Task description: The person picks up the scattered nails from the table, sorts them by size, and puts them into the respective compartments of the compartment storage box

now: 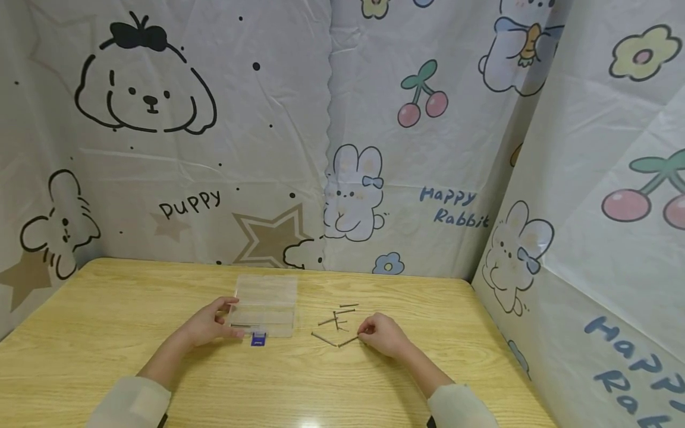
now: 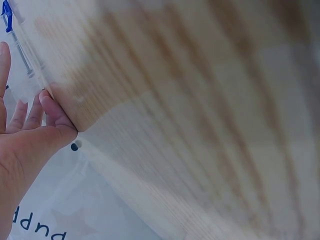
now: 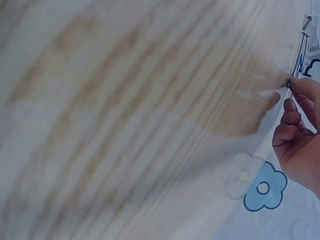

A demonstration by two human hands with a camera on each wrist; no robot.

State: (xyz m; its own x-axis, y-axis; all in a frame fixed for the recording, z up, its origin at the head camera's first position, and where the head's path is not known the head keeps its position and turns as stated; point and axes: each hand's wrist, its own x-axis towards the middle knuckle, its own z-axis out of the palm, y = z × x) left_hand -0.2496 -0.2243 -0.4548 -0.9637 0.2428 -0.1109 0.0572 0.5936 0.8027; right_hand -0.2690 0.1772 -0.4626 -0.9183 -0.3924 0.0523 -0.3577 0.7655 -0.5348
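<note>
A clear plastic box (image 1: pixel 293 324) with its lid (image 1: pixel 267 289) raised at the back and a blue latch (image 1: pixel 258 339) in front sits on the table. My left hand (image 1: pixel 210 323) holds the box by its left side, thumb at the front corner and fingers at the back. One nail (image 1: pixel 241 325) lies inside along the front. To the right, my right hand (image 1: pixel 383 335) pinches the end of a nail (image 1: pixel 348 342) between thumb and fingertip, close over the table. Several loose nails (image 1: pixel 324 339) lie between the box and this hand, some crossing each other.
The wooden table (image 1: pixel 278 386) reaches back to a printed cloth (image 1: pixel 257 148) hanging behind it. Another stretch of cloth (image 1: pixel 588 255) hangs along the right side. Both sleeves (image 1: pixel 131 401) are at the front of the table.
</note>
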